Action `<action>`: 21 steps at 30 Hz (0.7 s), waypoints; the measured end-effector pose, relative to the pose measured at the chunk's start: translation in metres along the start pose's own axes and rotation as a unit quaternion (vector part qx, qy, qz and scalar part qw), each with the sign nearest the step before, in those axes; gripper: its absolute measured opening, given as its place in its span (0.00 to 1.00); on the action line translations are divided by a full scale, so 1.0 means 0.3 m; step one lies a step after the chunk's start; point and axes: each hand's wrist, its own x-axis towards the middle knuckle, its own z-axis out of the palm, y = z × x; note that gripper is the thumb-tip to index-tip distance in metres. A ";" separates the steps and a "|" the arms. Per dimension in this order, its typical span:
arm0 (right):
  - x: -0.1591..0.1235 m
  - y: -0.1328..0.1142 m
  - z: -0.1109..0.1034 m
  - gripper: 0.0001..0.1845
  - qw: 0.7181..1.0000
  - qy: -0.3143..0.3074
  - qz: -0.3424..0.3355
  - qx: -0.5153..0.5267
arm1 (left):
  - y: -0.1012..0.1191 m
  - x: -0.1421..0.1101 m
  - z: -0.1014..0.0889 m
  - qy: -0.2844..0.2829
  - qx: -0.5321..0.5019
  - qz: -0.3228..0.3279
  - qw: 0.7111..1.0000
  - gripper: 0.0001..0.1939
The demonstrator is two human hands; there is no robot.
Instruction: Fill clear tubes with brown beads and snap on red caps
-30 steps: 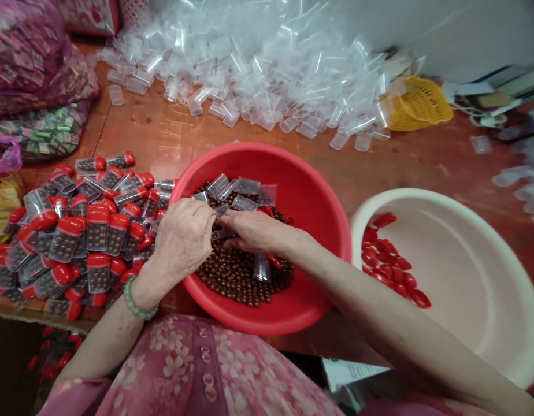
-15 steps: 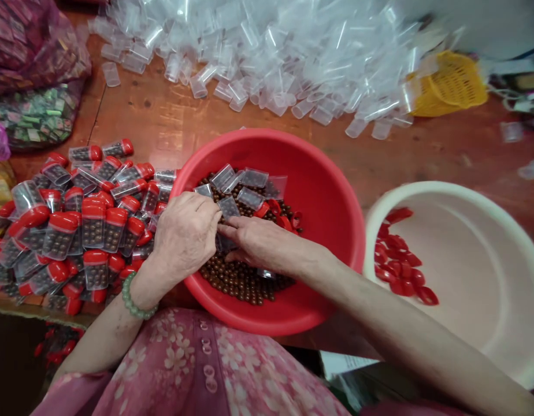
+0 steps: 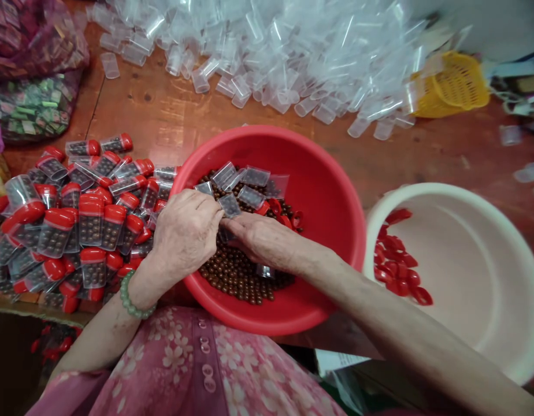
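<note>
- Clear plastic tube (image 3: 226, 234), partly hidden, sits between both hands above brown beads (image 3: 236, 280) in a red basin (image 3: 332, 202).
- Left hand (image 3: 184, 234), right hand (image 3: 260, 240): fingers closed, pinching it.
- Filled red-capped tubes (image 3: 80, 225) lie heaped left; loose red caps (image 3: 397, 266) lie in a cream basin (image 3: 479, 254) right.

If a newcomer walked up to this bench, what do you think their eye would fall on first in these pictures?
Probably the red plastic basin at the centre, holding brown balls, with the left hand and right hand together above it. To its left lies a heap of red-capped clear tubes filled with balls. Beyond it spreads a large pile of empty clear tubes, while a cream basin on the right holds red caps.
</note>
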 end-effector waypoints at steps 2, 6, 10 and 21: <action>0.005 -0.005 -0.007 0.13 0.998 -0.008 0.005 -0.058 | 0.000 0.001 -0.001 -0.003 -0.007 -0.006 1.000 0.12; 0.028 -0.044 -0.021 0.16 0.987 -0.040 0.030 -0.153 | 0.000 0.003 -0.003 -0.009 -0.013 -0.011 1.000 0.13; 0.043 -0.072 -0.006 0.17 0.989 -0.076 -0.010 -0.124 | 0.000 0.003 -0.001 -0.009 -0.005 -0.005 1.000 0.12; 0.014 -0.054 0.062 0.23 0.947 -0.049 -0.115 0.296 | 0.008 0.004 -0.001 -0.019 0.004 -0.012 1.000 0.14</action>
